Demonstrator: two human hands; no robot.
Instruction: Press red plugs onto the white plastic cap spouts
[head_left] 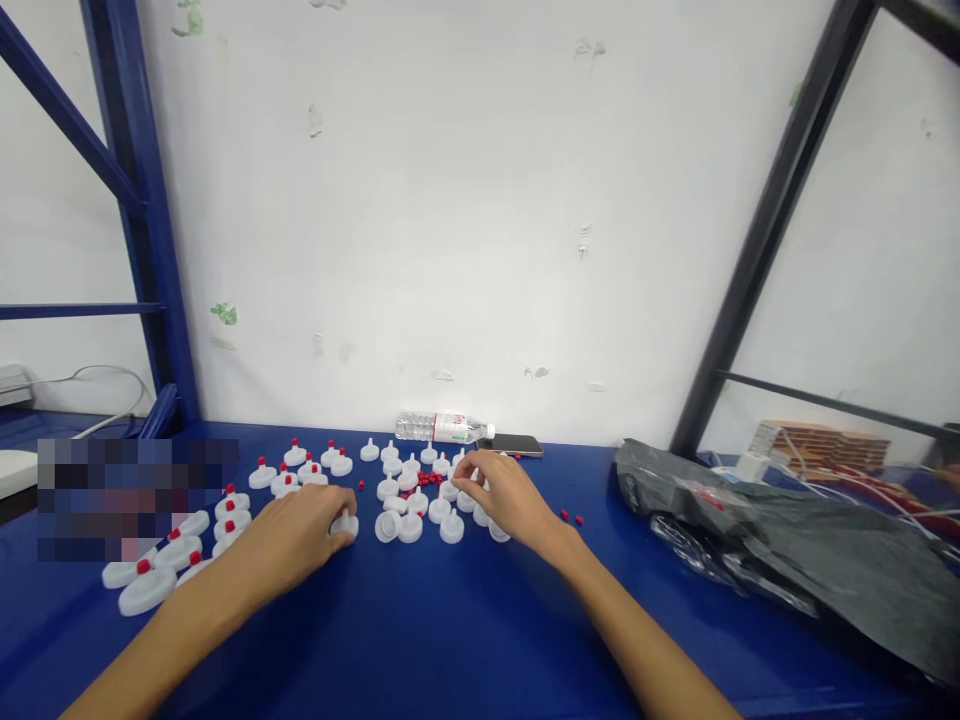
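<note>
Between the thumb and fingers of my left hand (300, 525) is a white nozzle cap (346, 524), partly covered by the fingers. My right hand (506, 492) is over the right side of a group of white nozzle caps (451, 528), its fingers curled together; whatever is at their tips cannot be made out. Small red tip caps (427, 480) lie in a heap among these white pieces. On the left, in loose rows, stand several white nozzle caps with red tips (148, 588), some hidden behind my left forearm.
A clear plastic bottle (442, 428) lies near the wall beside a dark phone (517, 445). Grey plastic bags (787, 540) spread over the right of the blue table (420, 640). Loose red tip caps (571, 517) lie right of my right hand. Metal posts (765, 240) frame both sides.
</note>
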